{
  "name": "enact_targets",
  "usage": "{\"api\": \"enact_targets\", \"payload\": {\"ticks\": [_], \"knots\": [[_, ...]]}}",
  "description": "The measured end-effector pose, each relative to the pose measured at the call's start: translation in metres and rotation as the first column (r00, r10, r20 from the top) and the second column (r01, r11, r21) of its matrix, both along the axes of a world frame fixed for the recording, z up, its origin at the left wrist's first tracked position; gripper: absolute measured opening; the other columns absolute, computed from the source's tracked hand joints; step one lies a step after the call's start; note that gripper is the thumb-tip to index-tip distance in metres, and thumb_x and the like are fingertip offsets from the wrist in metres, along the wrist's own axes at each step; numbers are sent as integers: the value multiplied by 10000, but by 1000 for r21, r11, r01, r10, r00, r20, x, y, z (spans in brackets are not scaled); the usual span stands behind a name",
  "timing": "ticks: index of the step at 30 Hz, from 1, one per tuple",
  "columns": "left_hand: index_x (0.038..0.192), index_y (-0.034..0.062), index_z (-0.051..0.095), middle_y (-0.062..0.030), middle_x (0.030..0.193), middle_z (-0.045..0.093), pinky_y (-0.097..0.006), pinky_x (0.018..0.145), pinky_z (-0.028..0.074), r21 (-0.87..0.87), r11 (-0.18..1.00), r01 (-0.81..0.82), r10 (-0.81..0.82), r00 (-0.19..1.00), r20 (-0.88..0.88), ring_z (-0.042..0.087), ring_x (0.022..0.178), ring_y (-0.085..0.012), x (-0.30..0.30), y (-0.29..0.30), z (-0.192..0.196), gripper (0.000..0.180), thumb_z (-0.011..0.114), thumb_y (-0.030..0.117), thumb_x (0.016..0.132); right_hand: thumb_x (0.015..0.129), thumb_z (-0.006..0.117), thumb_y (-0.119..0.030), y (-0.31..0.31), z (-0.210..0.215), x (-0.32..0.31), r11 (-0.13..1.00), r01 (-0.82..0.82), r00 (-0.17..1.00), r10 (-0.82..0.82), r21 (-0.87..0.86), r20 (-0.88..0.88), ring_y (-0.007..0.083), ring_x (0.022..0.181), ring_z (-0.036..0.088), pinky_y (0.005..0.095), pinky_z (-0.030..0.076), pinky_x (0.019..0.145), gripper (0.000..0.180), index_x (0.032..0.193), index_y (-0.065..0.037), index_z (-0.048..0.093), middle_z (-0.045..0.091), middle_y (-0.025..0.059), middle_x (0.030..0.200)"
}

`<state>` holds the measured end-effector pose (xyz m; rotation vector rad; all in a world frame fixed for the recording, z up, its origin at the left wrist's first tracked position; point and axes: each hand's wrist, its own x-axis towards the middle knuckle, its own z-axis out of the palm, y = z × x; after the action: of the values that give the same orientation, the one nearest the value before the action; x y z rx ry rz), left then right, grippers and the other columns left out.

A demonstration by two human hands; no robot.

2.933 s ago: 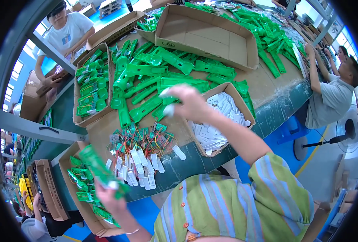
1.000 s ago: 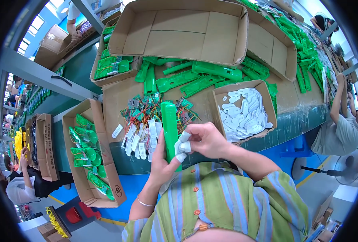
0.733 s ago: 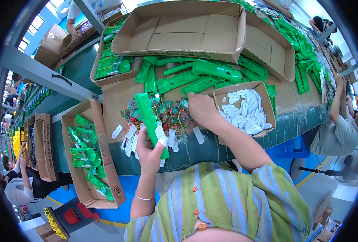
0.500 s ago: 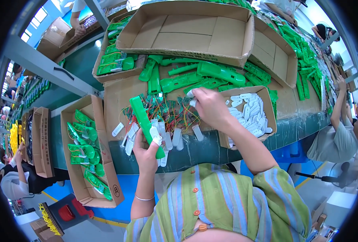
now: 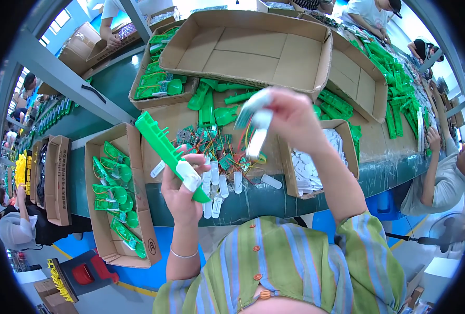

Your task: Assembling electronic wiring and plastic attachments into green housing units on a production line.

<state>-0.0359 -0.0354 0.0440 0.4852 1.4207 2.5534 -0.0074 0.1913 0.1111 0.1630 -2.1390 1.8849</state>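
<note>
My left hand (image 5: 183,192) grips a long green plastic casing (image 5: 163,143) with a white piece (image 5: 189,176) pressed against it under the thumb; the casing points up and to the left. Raised above the table, my right hand (image 5: 290,116) holds a white oblong part (image 5: 257,135) with coloured wires and a small circuit board hanging from it. Below both hands lies a heap of small green circuit boards with coloured wires and white oblong parts (image 5: 218,157) on a sheet of cardboard.
A cardboard box (image 5: 93,199) of finished green pieces stands at my left, a box of white parts (image 5: 316,166) at my right. Loose green casings (image 5: 211,102) lie beyond the heap, behind them a big empty carton (image 5: 253,47). Other people work around the green table (image 5: 395,167).
My right hand went from the pile on the table up into the air with a wired white part. My left hand stayed low, tilting the green casing more to the left.
</note>
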Motion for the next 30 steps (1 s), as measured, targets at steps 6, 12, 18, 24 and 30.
{"api": "enact_targets", "payload": {"ticks": [6, 12, 18, 24, 30], "knots": [[1224, -63, 382, -247, 1092, 550, -430, 866, 476, 226, 949, 219, -238, 969, 62, 566, 1006, -318, 11, 16, 15, 506, 569, 114, 788, 785, 588, 28, -23, -12, 17, 948, -211, 963, 244, -237, 118, 73, 813, 569, 217, 479, 710, 154, 938, 28, 604, 613, 43, 880], [1260, -42, 354, -213, 1100, 539, -419, 852, 473, 181, 977, 117, -130, 990, 60, 556, 1009, -301, 22, 17, 24, 572, 598, 60, 753, 790, 558, 25, -29, -20, 16, 951, -208, 961, 242, -227, 132, 40, 748, 546, 198, 469, 659, 118, 899, 35, 600, 598, 16, 789], [1260, -58, 340, -218, 1092, 535, -415, 877, 457, 142, 980, 143, -145, 989, 9, 547, 1027, -293, 21, 15, 21, 605, 622, 112, 753, 782, 570, 25, -36, -22, 18, 967, -127, 985, 149, -221, 88, 40, 713, 540, 195, 458, 616, 104, 880, 39, 602, 592, 30, 782], [1269, -56, 324, -194, 1081, 535, -407, 892, 445, 70, 996, 62, -61, 998, -6, 531, 1047, -284, 26, 16, 21, 619, 621, 149, 767, 754, 562, 52, -38, -23, 18, 997, -56, 998, 56, -54, -1, 52, 643, 523, 205, 441, 567, 145, 885, 15, 612, 563, 41, 737], [1297, -33, 302, -161, 1189, 491, -386, 928, 418, 400, 840, 367, -461, 871, 169, 466, 1130, -282, 6, -1, -7, 574, 568, 143, 820, 762, 572, 76, -50, 0, 30, 984, -176, 970, 174, -2, 172, 82, 780, 576, 231, 494, 697, 122, 875, 31, 580, 588, 48, 815]]}}
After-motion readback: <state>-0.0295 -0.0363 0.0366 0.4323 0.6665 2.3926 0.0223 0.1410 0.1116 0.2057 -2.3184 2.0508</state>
